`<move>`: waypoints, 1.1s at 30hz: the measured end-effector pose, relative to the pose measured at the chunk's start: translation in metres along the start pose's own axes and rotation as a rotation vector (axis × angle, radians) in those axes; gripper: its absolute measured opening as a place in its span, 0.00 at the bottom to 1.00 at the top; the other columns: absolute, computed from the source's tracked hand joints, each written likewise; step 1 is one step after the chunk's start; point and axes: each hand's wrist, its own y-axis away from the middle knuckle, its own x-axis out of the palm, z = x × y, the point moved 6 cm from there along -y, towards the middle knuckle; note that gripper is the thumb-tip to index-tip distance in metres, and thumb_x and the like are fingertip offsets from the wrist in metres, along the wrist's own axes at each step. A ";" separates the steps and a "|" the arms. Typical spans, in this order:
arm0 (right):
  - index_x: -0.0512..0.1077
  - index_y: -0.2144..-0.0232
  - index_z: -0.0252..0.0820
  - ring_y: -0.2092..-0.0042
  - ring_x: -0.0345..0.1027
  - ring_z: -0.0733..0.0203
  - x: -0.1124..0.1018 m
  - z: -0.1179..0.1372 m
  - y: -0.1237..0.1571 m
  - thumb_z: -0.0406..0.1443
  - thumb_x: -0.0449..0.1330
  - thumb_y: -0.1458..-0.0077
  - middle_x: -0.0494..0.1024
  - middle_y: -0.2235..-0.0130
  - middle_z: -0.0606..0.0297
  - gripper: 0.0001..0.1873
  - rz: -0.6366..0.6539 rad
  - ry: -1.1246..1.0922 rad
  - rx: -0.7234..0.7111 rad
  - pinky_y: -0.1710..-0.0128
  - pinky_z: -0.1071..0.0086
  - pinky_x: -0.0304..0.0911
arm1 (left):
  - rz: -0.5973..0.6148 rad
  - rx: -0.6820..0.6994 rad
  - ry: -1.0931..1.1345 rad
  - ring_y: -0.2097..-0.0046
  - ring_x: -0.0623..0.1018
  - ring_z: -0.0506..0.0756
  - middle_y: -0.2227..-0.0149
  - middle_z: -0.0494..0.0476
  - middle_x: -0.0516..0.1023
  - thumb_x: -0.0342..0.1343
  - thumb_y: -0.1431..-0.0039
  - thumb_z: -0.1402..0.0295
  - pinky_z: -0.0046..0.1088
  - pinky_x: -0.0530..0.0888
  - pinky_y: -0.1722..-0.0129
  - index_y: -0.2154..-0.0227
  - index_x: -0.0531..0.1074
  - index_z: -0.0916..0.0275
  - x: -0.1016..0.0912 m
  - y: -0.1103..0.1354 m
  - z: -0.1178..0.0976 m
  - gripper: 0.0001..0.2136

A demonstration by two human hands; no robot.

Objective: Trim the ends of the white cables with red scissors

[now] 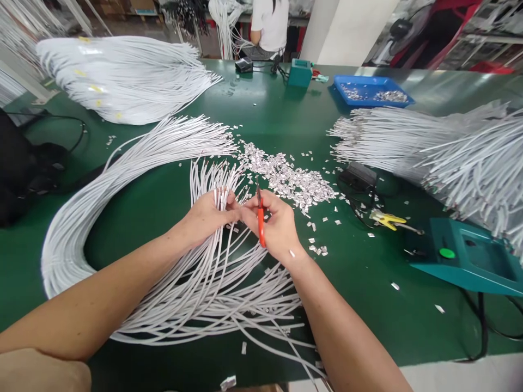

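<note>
My left hand (206,218) is closed around a bunch of white cables (216,247), whose ends fan out above the fingers. My right hand (280,226) holds red-handled scissors (261,220), their dark blades pointing away from me. Thumbs and fingertips of both hands meet at the cables; what lies between the right fingertips is too small to make out. The cables curve round to the left in a thick loop (65,234) on the green table (134,218). Just beyond the hands lies a pile of small silvery-white pieces (288,177).
More white cable bundles lie at the back left (122,76) and on the right (379,136). A blue tray (371,81) holds similar pieces. Nearer on the right are a teal device (469,256), a yellow clip (388,219) and a black box (359,177). Another person (269,24) sits beyond the table.
</note>
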 end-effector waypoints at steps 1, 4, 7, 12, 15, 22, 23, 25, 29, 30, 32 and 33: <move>0.70 0.81 0.42 0.71 0.58 0.66 0.001 0.002 0.001 0.41 0.67 0.55 0.67 0.75 0.71 0.13 0.001 -0.037 -0.029 0.65 0.67 0.58 | -0.017 0.007 -0.023 0.73 0.69 0.47 0.77 0.42 0.66 0.67 0.54 0.67 0.27 0.64 0.68 0.75 0.62 0.61 -0.001 0.000 0.000 0.15; 0.68 0.82 0.42 0.72 0.58 0.66 -0.007 -0.008 0.000 0.46 0.63 0.49 0.67 0.77 0.70 0.18 -0.126 -0.189 0.082 0.65 0.67 0.57 | -0.027 0.003 -0.063 0.72 0.71 0.49 0.76 0.44 0.69 0.68 0.55 0.65 0.29 0.66 0.67 0.75 0.63 0.61 -0.002 -0.001 0.000 0.16; 0.71 0.79 0.42 0.70 0.60 0.65 -0.012 -0.018 -0.003 0.47 0.64 0.50 0.72 0.73 0.67 0.16 -0.174 -0.193 0.201 0.64 0.66 0.59 | -0.015 -0.001 -0.069 0.70 0.73 0.50 0.74 0.47 0.72 0.68 0.56 0.64 0.30 0.68 0.65 0.74 0.64 0.61 -0.001 -0.002 0.000 0.16; 0.75 0.77 0.40 0.70 0.63 0.65 -0.003 -0.018 -0.004 0.42 0.68 0.58 0.73 0.74 0.69 0.11 0.008 -0.178 0.268 0.65 0.68 0.60 | 0.128 -0.012 -0.111 0.68 0.73 0.51 0.72 0.47 0.73 0.67 0.53 0.63 0.31 0.69 0.62 0.71 0.68 0.61 0.001 -0.001 -0.002 0.13; 0.73 0.81 0.40 0.75 0.55 0.68 -0.016 -0.019 -0.003 0.42 0.68 0.58 0.66 0.80 0.73 0.13 -0.142 -0.092 0.327 0.69 0.69 0.55 | 0.261 -0.037 -0.169 0.60 0.76 0.54 0.64 0.52 0.78 0.62 0.46 0.59 0.34 0.70 0.56 0.63 0.75 0.59 0.001 0.002 -0.005 0.12; 0.74 0.78 0.41 0.65 0.66 0.62 -0.034 -0.008 -0.005 0.44 0.66 0.54 0.76 0.71 0.67 0.13 -0.353 -0.196 0.123 0.61 0.67 0.60 | 0.258 -0.133 -0.142 0.63 0.78 0.54 0.68 0.52 0.79 0.64 0.47 0.60 0.35 0.74 0.56 0.58 0.78 0.58 0.002 0.007 -0.007 0.14; 0.73 0.79 0.42 0.64 0.66 0.62 -0.034 -0.007 -0.006 0.45 0.66 0.54 0.76 0.70 0.66 0.13 -0.340 -0.222 0.113 0.60 0.67 0.60 | 0.260 -0.142 -0.121 0.63 0.78 0.54 0.68 0.51 0.79 0.65 0.49 0.61 0.35 0.74 0.57 0.59 0.78 0.58 0.005 0.007 -0.006 0.14; 0.73 0.81 0.42 0.65 0.66 0.62 -0.033 -0.007 -0.007 0.45 0.67 0.55 0.75 0.72 0.67 0.14 -0.286 -0.253 0.126 0.60 0.67 0.60 | 0.266 -0.150 -0.102 0.64 0.79 0.54 0.68 0.51 0.80 0.67 0.51 0.63 0.35 0.75 0.57 0.60 0.78 0.59 0.010 0.008 -0.006 0.14; 0.76 0.78 0.41 0.72 0.60 0.67 -0.029 -0.008 -0.008 0.42 0.70 0.60 0.72 0.75 0.70 0.11 -0.199 -0.259 0.201 0.67 0.69 0.58 | 0.266 -0.133 -0.109 0.63 0.81 0.56 0.67 0.55 0.82 0.65 0.48 0.62 0.36 0.76 0.57 0.65 0.77 0.61 0.014 0.009 -0.010 0.10; 0.76 0.78 0.41 0.73 0.59 0.68 -0.029 -0.009 -0.007 0.42 0.71 0.60 0.71 0.77 0.71 0.11 -0.202 -0.260 0.218 0.68 0.69 0.57 | 0.250 -0.129 -0.075 0.62 0.81 0.56 0.65 0.56 0.82 0.64 0.47 0.62 0.36 0.76 0.57 0.65 0.76 0.62 0.014 0.009 -0.011 0.10; 0.76 0.79 0.41 0.75 0.57 0.69 -0.026 -0.012 -0.006 0.41 0.70 0.60 0.69 0.80 0.72 0.10 -0.207 -0.275 0.252 0.70 0.70 0.56 | 0.198 -0.125 0.058 0.59 0.81 0.56 0.63 0.57 0.82 0.63 0.46 0.62 0.37 0.76 0.55 0.66 0.74 0.62 0.011 0.008 -0.012 0.10; 0.76 0.79 0.41 0.76 0.57 0.69 -0.023 -0.014 -0.005 0.41 0.70 0.59 0.68 0.81 0.73 0.10 -0.203 -0.289 0.269 0.71 0.70 0.56 | 0.171 -0.124 0.138 0.58 0.81 0.56 0.62 0.56 0.82 0.64 0.47 0.63 0.37 0.75 0.54 0.67 0.72 0.61 0.009 0.007 -0.011 0.10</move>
